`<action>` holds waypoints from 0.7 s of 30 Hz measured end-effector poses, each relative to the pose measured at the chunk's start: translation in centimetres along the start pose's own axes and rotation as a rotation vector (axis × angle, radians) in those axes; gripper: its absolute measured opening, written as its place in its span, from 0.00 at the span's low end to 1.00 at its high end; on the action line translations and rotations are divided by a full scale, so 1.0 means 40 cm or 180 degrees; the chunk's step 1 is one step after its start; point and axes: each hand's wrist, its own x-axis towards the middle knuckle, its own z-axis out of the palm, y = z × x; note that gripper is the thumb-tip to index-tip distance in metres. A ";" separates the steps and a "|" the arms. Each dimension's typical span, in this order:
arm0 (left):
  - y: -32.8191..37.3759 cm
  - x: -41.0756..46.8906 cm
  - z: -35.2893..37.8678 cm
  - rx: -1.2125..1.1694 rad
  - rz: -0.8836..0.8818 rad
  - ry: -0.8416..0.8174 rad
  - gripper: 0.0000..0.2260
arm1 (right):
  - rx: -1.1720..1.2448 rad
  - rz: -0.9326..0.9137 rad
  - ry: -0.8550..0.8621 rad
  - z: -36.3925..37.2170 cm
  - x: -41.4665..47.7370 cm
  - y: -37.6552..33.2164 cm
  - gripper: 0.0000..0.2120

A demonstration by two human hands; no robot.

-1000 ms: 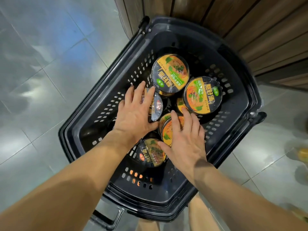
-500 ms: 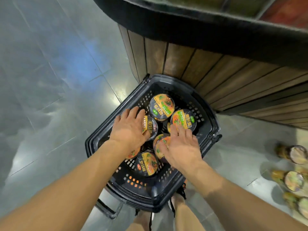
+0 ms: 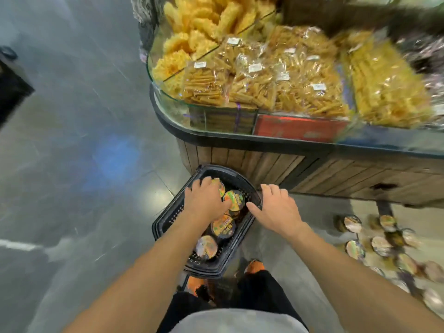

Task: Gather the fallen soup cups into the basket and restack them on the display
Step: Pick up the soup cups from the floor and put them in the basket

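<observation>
The black perforated basket (image 3: 168, 221) was set on the floor against the curved near end of the wood-clad display (image 3: 252, 164), its long axis running from near to far. Four soup cups with black and orange lids were seen lying lid-up inside it: a first cup (image 3: 207, 247) at the near end, a second cup (image 3: 223, 228) just beyond, a third cup (image 3: 235, 200) farther on, and a fourth cup (image 3: 219, 186) at the far end, partly covered. More fallen cups (image 3: 380, 245) were scattered, blurred, on the floor to the right, well apart from the basket.
</observation>
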 end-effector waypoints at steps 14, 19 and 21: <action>0.374 -0.239 -0.339 0.0424 0.0477 0.0468 0.35 | 0.0443 0.0588 0.0756 -0.386 -0.323 0.245 0.40; 0.565 -0.318 -0.359 0.0590 0.0893 0.0614 0.36 | 0.0563 0.0896 0.0987 -0.442 -0.454 0.399 0.40; 0.641 -0.350 -0.343 0.0609 0.1080 0.0645 0.36 | 0.0581 0.1012 0.1056 -0.442 -0.509 0.464 0.40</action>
